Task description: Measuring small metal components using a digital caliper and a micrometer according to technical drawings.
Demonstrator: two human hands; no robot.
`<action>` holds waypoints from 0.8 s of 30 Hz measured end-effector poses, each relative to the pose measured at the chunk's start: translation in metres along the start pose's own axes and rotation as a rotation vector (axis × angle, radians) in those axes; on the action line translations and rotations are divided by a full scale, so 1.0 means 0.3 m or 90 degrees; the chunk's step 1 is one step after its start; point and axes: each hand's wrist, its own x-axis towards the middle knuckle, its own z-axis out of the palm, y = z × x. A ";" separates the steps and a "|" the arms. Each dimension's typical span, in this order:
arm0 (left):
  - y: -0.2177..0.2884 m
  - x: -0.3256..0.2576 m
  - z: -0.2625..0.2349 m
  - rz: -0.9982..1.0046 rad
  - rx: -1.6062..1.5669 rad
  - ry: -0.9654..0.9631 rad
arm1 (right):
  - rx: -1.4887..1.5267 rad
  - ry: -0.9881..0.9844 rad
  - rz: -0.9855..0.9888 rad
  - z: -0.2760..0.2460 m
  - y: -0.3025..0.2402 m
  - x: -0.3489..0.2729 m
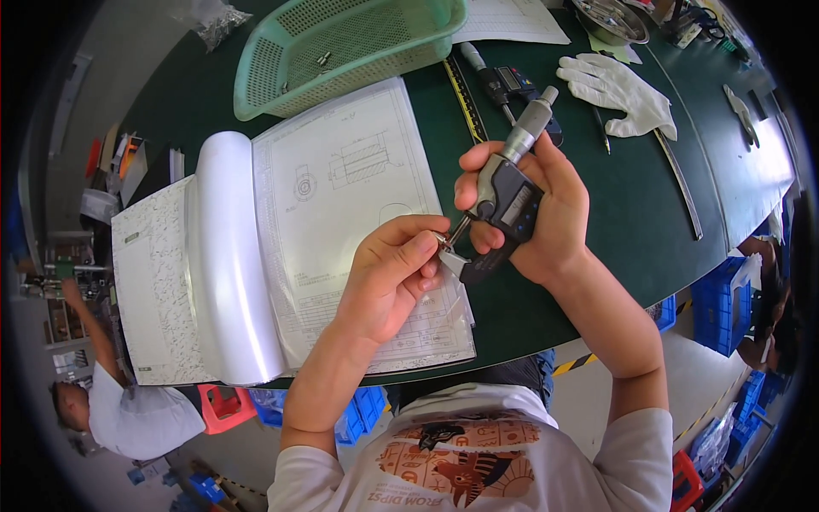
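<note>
My right hand (546,200) is wrapped round a digital micrometer (503,192), its thimble pointing up and away and its small screen facing up. Between finger and thumb, my left hand (394,269) pinches a small shiny metal part (442,239) at the micrometer's jaws. The fingertips hide most of that part, and I cannot tell whether both jaw faces touch it. Below the left hand lies an open folder of technical drawings (350,179) in clear sleeves, one sleeve curled over into a roll.
A green plastic basket (256,90) with a few small metal parts stands at the far left. Beyond my right hand are a second digital micrometer (503,81), a white glove (623,94), a steel rule (680,183) and a metal bowl (616,24). Another person (128,418) works at the left.
</note>
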 end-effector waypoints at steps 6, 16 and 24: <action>0.002 -0.005 0.004 0.010 0.036 0.005 | -0.016 -0.003 -0.005 -0.004 0.000 0.000; 0.010 -0.005 0.014 0.026 0.100 0.004 | -0.065 0.000 0.027 0.006 -0.018 0.003; 0.008 -0.006 0.010 0.019 0.122 0.012 | -0.072 0.018 0.020 0.008 -0.014 0.001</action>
